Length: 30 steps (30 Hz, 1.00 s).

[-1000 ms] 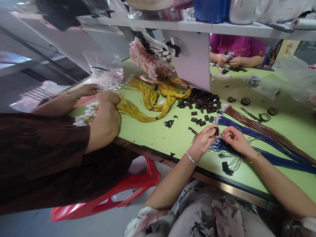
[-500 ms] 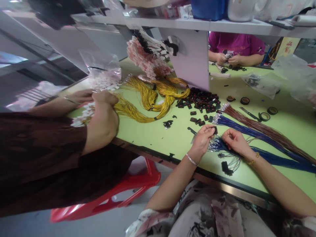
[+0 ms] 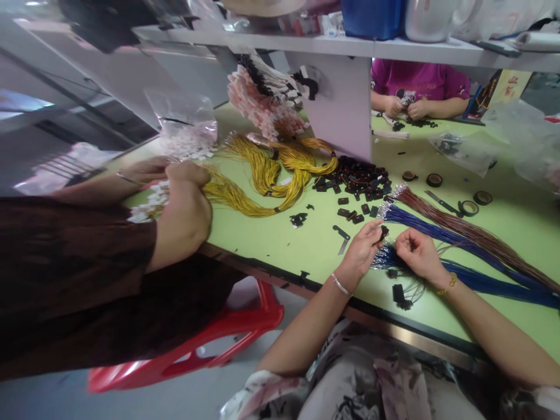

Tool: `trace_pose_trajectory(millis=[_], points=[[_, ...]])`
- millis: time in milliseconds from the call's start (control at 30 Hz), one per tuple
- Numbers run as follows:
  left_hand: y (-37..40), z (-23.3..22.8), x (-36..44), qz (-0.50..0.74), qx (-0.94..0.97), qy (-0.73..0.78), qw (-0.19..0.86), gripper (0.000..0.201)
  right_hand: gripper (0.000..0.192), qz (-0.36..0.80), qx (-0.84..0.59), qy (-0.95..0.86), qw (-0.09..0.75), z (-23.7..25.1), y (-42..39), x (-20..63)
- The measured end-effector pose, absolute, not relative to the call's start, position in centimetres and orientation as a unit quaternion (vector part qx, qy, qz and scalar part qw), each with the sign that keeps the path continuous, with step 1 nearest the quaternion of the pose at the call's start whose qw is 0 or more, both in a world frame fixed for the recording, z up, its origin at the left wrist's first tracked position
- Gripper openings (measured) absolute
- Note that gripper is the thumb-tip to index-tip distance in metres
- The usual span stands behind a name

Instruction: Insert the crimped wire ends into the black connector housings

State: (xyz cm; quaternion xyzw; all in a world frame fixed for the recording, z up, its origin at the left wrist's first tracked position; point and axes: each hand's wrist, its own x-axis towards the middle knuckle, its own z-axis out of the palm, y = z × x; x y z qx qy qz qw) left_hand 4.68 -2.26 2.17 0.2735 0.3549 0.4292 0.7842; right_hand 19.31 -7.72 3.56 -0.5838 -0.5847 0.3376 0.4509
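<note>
My left hand (image 3: 364,249) pinches a small black connector housing (image 3: 384,233) between thumb and fingers. Just to its right, my right hand (image 3: 416,252) has its fingers curled together; whatever they hold is too small to make out. Under and beside both hands lies a bundle of blue wires (image 3: 490,284) with silvery terminals at its left end. Behind it are another blue bundle (image 3: 441,230) and a brown wire bundle (image 3: 464,232). Black connectors with thin wires (image 3: 399,294) rest near the table edge, below my right hand.
Black housings (image 3: 361,178) lie heaped beyond my hands. A small knife (image 3: 342,238) is left of my left hand; another blade (image 3: 443,203) and tape rolls (image 3: 469,207) lie right. Yellow wires (image 3: 262,204) lead toward a co-worker's arm (image 3: 186,216). A shelf (image 3: 271,42) hangs above.
The black housing in my left hand has turned, showing a different side. My left hand has shifted slightly, so the small knife shows more fully. My right hand stays close beside it.
</note>
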Motion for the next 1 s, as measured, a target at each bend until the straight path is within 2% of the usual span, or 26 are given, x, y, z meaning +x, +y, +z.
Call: trace_pose_trajectory(millis=[433, 833, 1000], points=[[-2.24, 1.39, 4.83, 0.38, 0.231, 0.309, 0.841, 0.014, 0.008, 0.178, -0.593, -0.686, 0.382, 3.66, -7.98, 19.21], [-2.86, 1.57, 4.75, 0.381, 0.283, 0.337, 0.814, 0.022, 0.01, 0.082, -0.538, -0.776, 0.319, 3.6, -7.44, 19.5], [-3.15, 1.72, 5.02, 0.4, 0.289, 0.362, 0.79, 0.026, 0.009, 0.133, -0.545, -0.764, 0.32, 3.3, -7.07, 19.59]])
